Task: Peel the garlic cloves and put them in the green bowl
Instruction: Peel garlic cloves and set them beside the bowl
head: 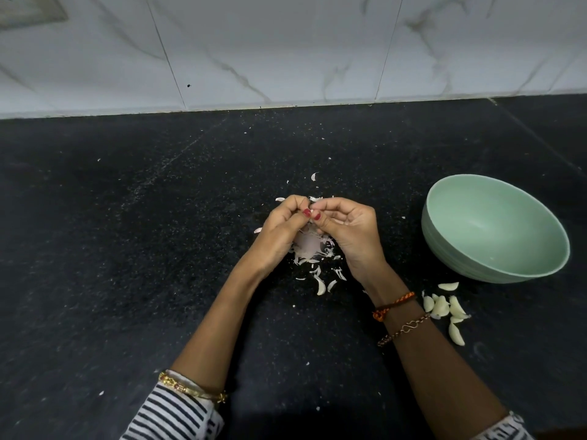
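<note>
The black speckled stone worktop fills the lower field; its surface is matt and flecked with white. Behind it rises a white marble-veined tiled wall with thin dark joints.

The pale green round bowl stands at the right of the worktop, smooth inside, faintly ribbed outside, and holds nothing visible. It is well apart from the hands.

The left hand and the right hand meet at mid-worktop, raised slightly above it. Fingers and thumbs of both are curled and pinch a small white garlic clove between the fingertips. Only a sliver of the clove shows; its long axis and direction cannot be determined. Nails are painted red.

A group of white peeled garlic cloves lies on the worktop just in front of the bowl, beside the right forearm. They are crescent-shaped and smooth; most lie with long axes running roughly front to back, one nearest the bowl lies crosswise.

A scatter of thin papery white garlic skins lies under and just in front of the hands, some curled.

The right wrist carries an orange braided thread and a metal chain bracelet; the left forearm carries gold bangles above a black-and-white striped sleeve.
</note>
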`<state>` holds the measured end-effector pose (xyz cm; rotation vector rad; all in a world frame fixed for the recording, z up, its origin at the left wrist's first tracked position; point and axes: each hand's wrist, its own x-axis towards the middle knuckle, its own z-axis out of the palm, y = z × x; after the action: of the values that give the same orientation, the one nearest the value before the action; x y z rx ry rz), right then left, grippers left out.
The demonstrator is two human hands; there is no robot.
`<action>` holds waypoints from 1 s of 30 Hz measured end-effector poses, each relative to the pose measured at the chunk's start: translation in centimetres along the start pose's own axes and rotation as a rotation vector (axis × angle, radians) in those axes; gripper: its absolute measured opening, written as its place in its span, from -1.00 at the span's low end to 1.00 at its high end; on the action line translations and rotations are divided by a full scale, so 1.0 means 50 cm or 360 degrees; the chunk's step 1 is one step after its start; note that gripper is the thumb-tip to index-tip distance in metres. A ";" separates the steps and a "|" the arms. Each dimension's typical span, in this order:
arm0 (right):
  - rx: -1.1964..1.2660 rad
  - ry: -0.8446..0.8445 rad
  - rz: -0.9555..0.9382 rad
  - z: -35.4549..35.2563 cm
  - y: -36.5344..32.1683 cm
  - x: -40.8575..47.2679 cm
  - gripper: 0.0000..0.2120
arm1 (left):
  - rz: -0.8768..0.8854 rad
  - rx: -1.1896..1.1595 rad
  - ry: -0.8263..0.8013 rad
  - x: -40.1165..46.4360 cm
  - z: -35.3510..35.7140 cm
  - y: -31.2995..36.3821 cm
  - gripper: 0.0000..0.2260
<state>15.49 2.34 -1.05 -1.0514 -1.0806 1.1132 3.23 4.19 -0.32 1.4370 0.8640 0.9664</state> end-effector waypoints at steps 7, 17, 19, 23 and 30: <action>0.0089 0.0060 0.0203 0.000 0.001 0.007 -0.89 | 0.0045 0.0212 0.0056 0.004 0.003 -0.031 -0.83; -0.0732 0.0400 -0.0319 0.018 0.012 0.010 -0.89 | 0.0417 0.1034 0.0561 0.020 0.002 -0.057 -0.74; -0.0891 0.0433 -0.0393 0.014 0.012 0.007 -0.84 | 0.0426 0.1210 0.0538 0.021 0.002 -0.060 -0.70; -0.1107 0.0554 -0.0474 0.003 -0.007 -0.003 -0.78 | 0.0457 0.1230 0.0624 0.018 0.006 -0.051 -0.72; -0.1233 0.0554 -0.0296 -0.040 -0.033 -0.086 -0.86 | 0.0637 0.1364 0.0694 -0.018 0.020 -0.048 -0.66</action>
<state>17.21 -2.32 -0.28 -1.6313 -1.3171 0.3163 3.87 3.19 -2.80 2.2270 1.4556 1.3172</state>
